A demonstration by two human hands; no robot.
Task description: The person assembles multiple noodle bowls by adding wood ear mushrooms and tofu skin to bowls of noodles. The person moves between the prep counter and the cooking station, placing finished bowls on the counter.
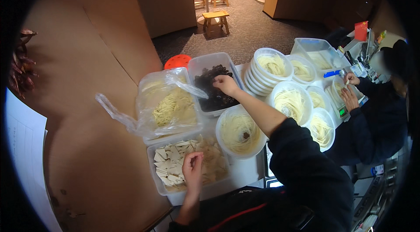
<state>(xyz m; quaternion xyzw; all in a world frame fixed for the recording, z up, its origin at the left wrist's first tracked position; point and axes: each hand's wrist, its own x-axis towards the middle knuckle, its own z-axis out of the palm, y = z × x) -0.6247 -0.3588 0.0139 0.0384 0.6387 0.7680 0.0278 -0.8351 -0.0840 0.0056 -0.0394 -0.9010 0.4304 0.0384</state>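
Observation:
My right hand reaches over a clear bin of dark, crinkled pieces resembling wood ear fungus. Its fingers are pinched together at those pieces; what they grip is hidden. My left hand hovers over a bin of flat, white, angular slices, its fingers curled closed and their contents out of sight. Between the two hands stands a round white bowl of pale noodles with a small dark clump in the middle. Beside it, a plastic bag holds thin yellowish strips.
Stacked round tubs of noodles and more noodle bowls crowd the table's right side. There, a co-worker's hands handle something over a tub by a scale. A red stool stands behind; a brown wall borders the left.

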